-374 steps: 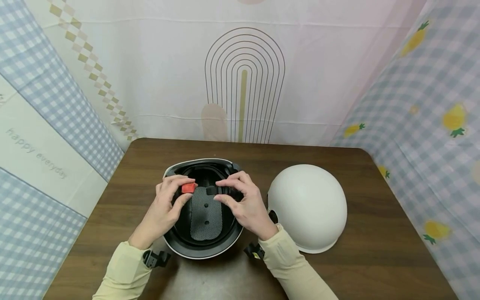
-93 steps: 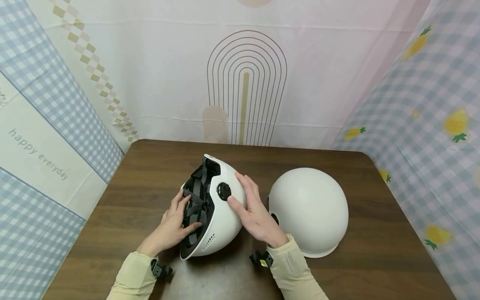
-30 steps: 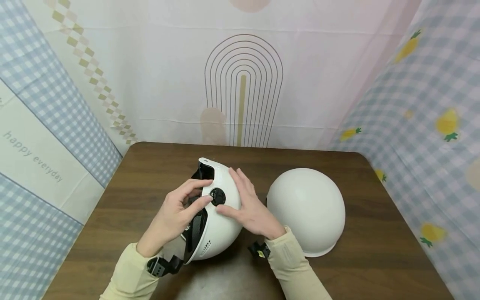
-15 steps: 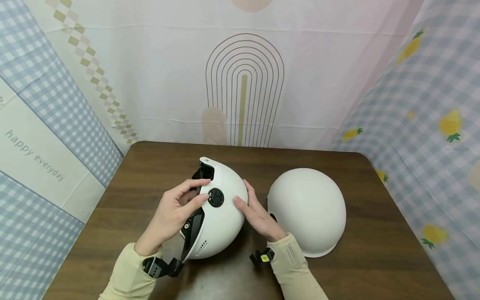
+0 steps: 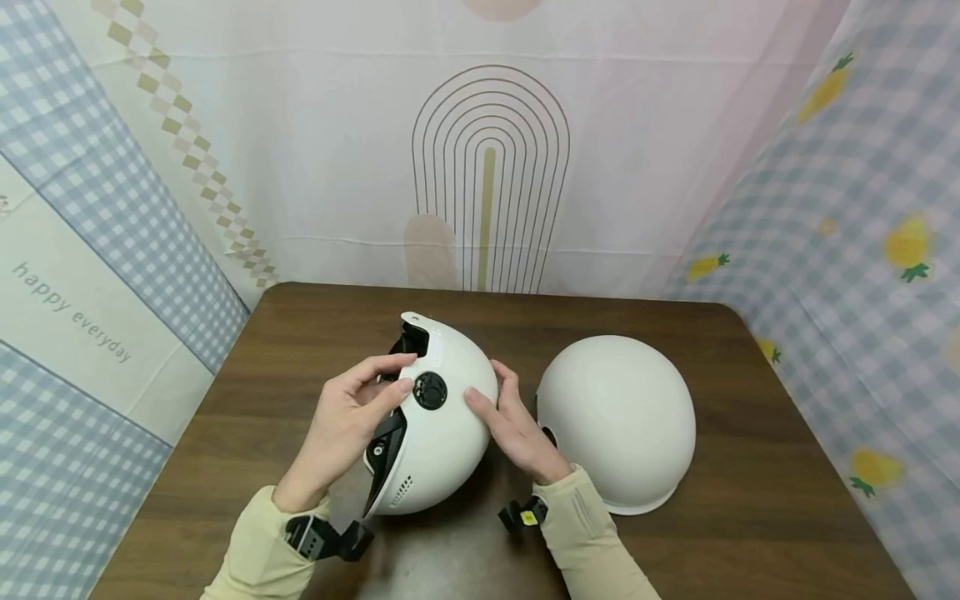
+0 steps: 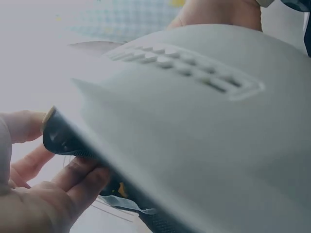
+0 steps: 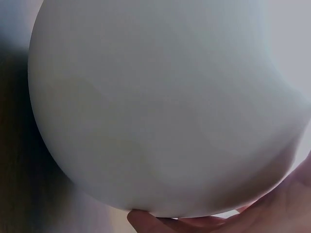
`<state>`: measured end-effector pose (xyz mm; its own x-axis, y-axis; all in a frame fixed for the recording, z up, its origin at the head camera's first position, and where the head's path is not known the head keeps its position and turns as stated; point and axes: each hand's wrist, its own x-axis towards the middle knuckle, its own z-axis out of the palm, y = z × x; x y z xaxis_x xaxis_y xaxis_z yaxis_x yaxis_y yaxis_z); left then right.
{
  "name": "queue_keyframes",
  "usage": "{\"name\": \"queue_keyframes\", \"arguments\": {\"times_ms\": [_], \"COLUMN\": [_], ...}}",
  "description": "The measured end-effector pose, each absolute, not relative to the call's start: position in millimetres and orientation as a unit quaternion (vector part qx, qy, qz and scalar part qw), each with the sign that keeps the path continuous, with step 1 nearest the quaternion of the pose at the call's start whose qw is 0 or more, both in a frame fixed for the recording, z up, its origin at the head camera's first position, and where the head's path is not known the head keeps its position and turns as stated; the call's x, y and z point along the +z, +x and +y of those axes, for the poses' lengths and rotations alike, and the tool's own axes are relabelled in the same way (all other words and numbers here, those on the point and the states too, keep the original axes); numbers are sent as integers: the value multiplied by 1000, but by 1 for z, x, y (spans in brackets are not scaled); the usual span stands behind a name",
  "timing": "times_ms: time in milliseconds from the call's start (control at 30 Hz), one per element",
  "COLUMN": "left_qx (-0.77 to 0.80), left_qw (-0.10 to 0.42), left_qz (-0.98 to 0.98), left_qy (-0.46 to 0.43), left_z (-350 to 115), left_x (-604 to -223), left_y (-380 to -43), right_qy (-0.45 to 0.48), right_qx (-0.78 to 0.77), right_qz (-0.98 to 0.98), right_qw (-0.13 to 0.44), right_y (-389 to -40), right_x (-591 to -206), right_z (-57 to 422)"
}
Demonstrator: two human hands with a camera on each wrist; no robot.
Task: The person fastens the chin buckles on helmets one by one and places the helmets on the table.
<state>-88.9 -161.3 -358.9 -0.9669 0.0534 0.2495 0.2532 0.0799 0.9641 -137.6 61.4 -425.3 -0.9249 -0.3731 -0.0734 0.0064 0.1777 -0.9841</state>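
A white helmet [image 5: 450, 450] lies tipped on its side on the table, its open, black-lined inside turned to the left. On its shell, beside the left rim, sits a black round disc [image 5: 431, 390]. My left hand [image 5: 341, 421] grips the rim by this disc, thumb on the shell; in the left wrist view its fingers [image 6: 90, 187] reach under the edge by the dark lining and straps. My right hand [image 5: 521, 429] holds the shell from the right, thumb on top and the other fingers curving round the far side. Most of the helmet's inside is hidden.
A second white helmet [image 5: 617, 417] stands dome up just right of my right hand. Both are on a brown wooden table [image 5: 750, 467]. Behind the table hangs a pale printed cloth [image 5: 337, 150], with blue checked cloth at both sides.
Earlier the helmet lay open side up, my hands pinching red and black buckle parts. It has since been tipped over. My left hand moved to the rim; my right slid rightward round the shell.
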Motion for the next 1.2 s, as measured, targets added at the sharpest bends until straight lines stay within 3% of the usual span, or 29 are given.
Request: {"name": "queue_keyframes", "arguments": {"times_ms": [1200], "left_qx": [-810], "left_qw": [85], "left_qz": [-581], "left_qy": [1], "left_z": [-174], "left_x": [-361], "left_y": [-89], "right_qy": [-169], "right_qx": [-630], "right_qz": [753], "right_qw": [87], "right_y": [-135], "right_x": [-411], "right_z": [59]}}
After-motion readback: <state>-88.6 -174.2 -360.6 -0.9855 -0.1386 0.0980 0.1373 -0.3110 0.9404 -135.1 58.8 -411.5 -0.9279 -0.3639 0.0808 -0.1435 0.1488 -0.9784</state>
